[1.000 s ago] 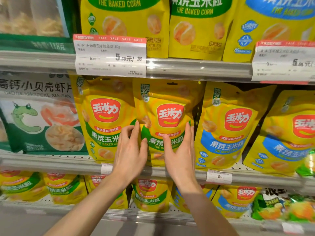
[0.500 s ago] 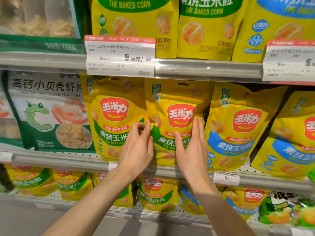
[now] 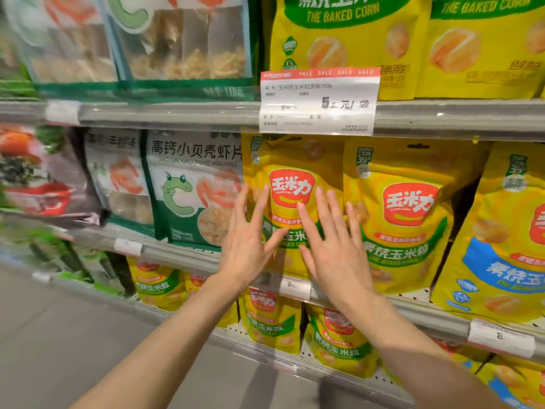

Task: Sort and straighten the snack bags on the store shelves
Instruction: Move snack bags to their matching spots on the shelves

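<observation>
Fingers (image 3: 264, 202) of the left hand (image 3: 247, 249) are spreading flat and loose, gripping nothing, over the front of a yellow corn snack bag (image 3: 290, 172) with a green band, which is standing upright on the middle shelf (image 3: 182, 255). Beside it, the right hand (image 3: 333, 252) is likewise lying splayed with its palm toward the same bag, its outer fingers reaching across to the edge of the neighbouring green-banded corn bag (image 3: 410, 214). Whether the palms are actually pressing on the packaging cannot be told. A blue-banded corn bag (image 3: 501, 255) is standing further right, tilting slightly. Left of the hands, a green and white shrimp chip bag (image 3: 188, 184) is sitting just beside the first yellow bag. A red and white sale tag (image 3: 318, 101) is hanging from the upper shelf rail (image 3: 457, 113) directly above.
</observation>
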Tool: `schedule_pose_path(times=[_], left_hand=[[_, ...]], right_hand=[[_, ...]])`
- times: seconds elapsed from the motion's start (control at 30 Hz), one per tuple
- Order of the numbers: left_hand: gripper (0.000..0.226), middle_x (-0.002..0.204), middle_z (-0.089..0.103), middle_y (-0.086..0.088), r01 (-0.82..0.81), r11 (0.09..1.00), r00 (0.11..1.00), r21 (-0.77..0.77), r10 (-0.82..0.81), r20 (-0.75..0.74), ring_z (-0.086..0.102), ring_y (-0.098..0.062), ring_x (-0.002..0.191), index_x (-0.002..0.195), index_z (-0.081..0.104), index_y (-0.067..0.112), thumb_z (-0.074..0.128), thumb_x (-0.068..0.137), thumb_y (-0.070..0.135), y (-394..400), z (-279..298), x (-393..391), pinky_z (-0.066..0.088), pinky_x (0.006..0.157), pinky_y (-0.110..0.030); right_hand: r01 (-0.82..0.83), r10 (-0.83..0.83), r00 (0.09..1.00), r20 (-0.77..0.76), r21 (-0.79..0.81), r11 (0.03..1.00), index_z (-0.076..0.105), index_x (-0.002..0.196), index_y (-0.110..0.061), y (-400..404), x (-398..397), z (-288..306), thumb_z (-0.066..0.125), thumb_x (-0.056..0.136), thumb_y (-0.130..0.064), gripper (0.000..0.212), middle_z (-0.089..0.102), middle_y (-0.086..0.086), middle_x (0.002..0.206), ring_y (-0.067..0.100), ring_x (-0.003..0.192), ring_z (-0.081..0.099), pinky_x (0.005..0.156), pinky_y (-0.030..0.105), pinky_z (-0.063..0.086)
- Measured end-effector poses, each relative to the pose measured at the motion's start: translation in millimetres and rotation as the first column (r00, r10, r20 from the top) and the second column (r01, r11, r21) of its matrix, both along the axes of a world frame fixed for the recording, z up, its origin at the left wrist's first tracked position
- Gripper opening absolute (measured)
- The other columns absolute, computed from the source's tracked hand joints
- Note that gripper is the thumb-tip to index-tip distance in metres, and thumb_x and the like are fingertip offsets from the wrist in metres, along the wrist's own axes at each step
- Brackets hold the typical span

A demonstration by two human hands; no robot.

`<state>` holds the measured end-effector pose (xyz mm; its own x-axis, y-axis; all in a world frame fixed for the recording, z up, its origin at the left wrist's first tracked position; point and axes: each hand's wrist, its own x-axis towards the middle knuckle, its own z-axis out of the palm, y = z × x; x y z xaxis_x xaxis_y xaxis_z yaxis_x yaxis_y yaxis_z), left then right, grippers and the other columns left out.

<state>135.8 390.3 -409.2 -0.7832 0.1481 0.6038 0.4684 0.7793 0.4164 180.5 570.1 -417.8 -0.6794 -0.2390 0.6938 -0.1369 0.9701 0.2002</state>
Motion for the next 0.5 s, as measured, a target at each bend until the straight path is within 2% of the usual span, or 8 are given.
schedule_pose_path(times=[0.1, 0.17, 0.27, 0.5], left_hand=[[0.089, 0.169, 0.012, -0.009, -0.014, 0.997, 1.0, -0.07, 0.013, -0.015, 0.017, -0.029, 0.155, 0.163, 0.011, 0.03, 0.054, 0.093, 0.062, -1.9, 1.0, -3.0, 0.034, 0.118, -0.047], [0.089, 0.169, 0.016, -0.011, -0.015, 0.994, 1.0, -0.109, 0.013, -0.021, 0.018, -0.03, 0.155, 0.164, 0.011, 0.026, 0.048, 0.093, 0.064, -3.0, 2.8, -5.5, 0.031, 0.119, -0.046], [0.088, 0.171, 0.01, -0.008, -0.004, 0.988, 1.0, -0.154, 0.003, -0.004, 0.015, -0.029, 0.156, 0.163, 0.003, 0.028, 0.046, 0.095, 0.064, -5.9, 2.2, -6.4, 0.027, 0.122, -0.046], [0.089, 0.172, 0.0, -0.006, 0.031, 0.99, 0.999, -0.141, -0.028, 0.022, 0.014, -0.029, 0.156, 0.163, -0.004, 0.029, 0.05, 0.098, 0.06, -5.0, 0.3, -7.7, 0.029, 0.121, -0.044]], right_hand=[[0.079, -0.081, 0.996, 0.034, 0.061, 0.995, 0.006, 0.164, -0.014, 3.2, -12.7, -4.5, 0.074, 0.087, -0.045, 0.106, 0.0, 0.023, 0.17, 0.04, 0.158, 0.003, 0.125, 0.062, 0.008], [0.091, -0.093, 0.996, 0.017, 0.074, 0.993, 0.007, 0.164, -0.013, 4.6, -14.5, -5.4, 0.074, 0.086, -0.046, 0.108, 0.0, 0.023, 0.17, 0.04, 0.157, 0.003, 0.125, 0.062, 0.006], [0.103, -0.104, 0.994, 0.014, 0.064, 0.993, 0.014, 0.163, -0.013, 3.1, -13.4, -5.6, 0.076, 0.084, -0.047, 0.106, 0.004, 0.024, 0.169, 0.043, 0.156, 0.007, 0.124, 0.064, 0.006], [0.124, -0.132, 0.987, 0.087, 0.09, 0.988, 0.014, 0.163, -0.012, 6.7, -5.3, -7.9, 0.073, 0.086, -0.048, 0.103, 0.003, 0.025, 0.169, 0.042, 0.157, 0.005, 0.123, 0.063, 0.011]])
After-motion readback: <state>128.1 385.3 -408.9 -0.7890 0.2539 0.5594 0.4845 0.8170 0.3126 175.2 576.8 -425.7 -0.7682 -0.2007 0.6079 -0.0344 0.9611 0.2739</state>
